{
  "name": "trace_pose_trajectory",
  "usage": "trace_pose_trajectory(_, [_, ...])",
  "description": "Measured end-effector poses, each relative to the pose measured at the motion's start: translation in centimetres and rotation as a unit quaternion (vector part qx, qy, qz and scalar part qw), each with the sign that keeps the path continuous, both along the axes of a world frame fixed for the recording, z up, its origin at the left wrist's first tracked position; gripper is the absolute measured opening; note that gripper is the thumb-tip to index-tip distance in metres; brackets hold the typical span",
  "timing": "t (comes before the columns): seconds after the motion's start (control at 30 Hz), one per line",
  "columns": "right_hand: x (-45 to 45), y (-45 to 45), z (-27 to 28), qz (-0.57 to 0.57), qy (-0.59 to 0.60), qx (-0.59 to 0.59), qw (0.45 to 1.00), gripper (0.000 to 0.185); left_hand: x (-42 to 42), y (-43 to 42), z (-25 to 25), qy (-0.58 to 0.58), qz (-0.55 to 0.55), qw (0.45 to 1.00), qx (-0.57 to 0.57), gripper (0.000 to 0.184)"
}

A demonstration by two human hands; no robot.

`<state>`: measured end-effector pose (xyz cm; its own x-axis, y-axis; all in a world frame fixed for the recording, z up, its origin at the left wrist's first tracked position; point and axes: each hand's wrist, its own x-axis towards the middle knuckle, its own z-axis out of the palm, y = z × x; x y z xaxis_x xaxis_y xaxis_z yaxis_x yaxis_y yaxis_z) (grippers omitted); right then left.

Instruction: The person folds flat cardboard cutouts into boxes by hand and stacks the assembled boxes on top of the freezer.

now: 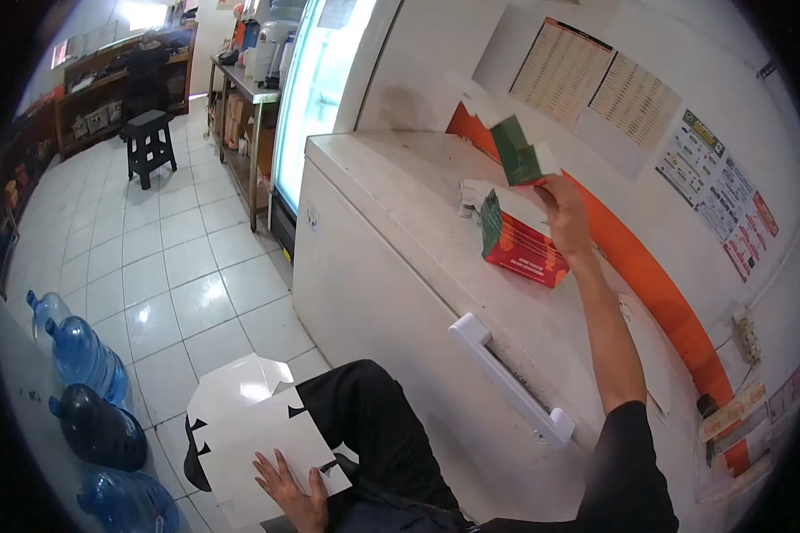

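My left hand [295,499] lies with fingers spread on a white cardboard box blank [267,437], which rests over my lap and has dark notches along its edges. Raised above the chest freezer, my right hand [567,213] pinches a flat green-and-white cardboard piece [517,153] at its lower end. Just below that hand, a stack of red-and-green printed cardboard pieces [524,253] sits on the white freezer lid [418,191]. Small white folded pieces [473,197] lie against the stack's far left side.
A white handle [511,380] juts from the freezer's front. Large blue water jugs [87,360] line the floor at left. A black stool [149,147], a metal table [240,84] and a lit glass-door fridge [324,89] stand farther back. Printed sheets [562,71] hang on the wall.
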<state>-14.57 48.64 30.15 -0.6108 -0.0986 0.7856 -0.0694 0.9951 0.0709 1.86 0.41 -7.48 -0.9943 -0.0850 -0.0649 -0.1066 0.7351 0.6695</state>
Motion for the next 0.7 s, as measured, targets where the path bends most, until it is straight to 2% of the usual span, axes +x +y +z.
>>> trace_pose_trajectory(0.13, [-2.1,5.2,-3.0,-0.077,-0.054,0.016,0.995,0.020,0.1,0.0,0.4,0.000,0.007,1.000,0.022,0.077])
trace_pose_trajectory(0.23, [-3.0,6.7,-4.4,-0.127,-0.060,0.057,0.988,0.023,0.1,-0.2,0.7,0.062,-0.015,0.996,0.055,0.084])
trace_pose_trajectory(0.37, [-3.4,6.7,-4.7,-0.115,-0.160,0.040,0.980,0.019,0.1,-0.1,0.7,0.068,-0.018,0.997,0.044,0.079])
trace_pose_trajectory(0.47, [-3.4,5.9,-3.7,-0.169,-0.265,-0.038,0.949,0.021,0.1,-0.2,0.2,0.078,-0.023,0.996,0.036,0.077])
trace_pose_trajectory(0.53, [-2.8,4.1,-2.4,-0.161,-0.326,-0.078,0.928,0.031,0.2,-0.1,0.7,0.095,-0.018,0.995,0.020,0.072])
trace_pose_trajectory(0.57, [-2.6,3.6,-2.0,-0.158,-0.356,-0.098,0.916,0.037,0.2,-0.1,0.4,0.061,-0.010,0.998,0.011,0.073])
trace_pose_trajectory(0.67, [-3.6,6.1,-2.8,-0.193,-0.417,-0.150,0.876,0.067,-0.2,-0.1,-0.5,-0.007,0.005,1.000,-0.006,0.076])
trace_pose_trajectory(0.7, [-3.3,6.0,-3.3,-0.201,-0.392,-0.154,0.884,0.077,-0.1,-0.1,-0.5,-0.006,0.006,1.000,-0.004,0.076])
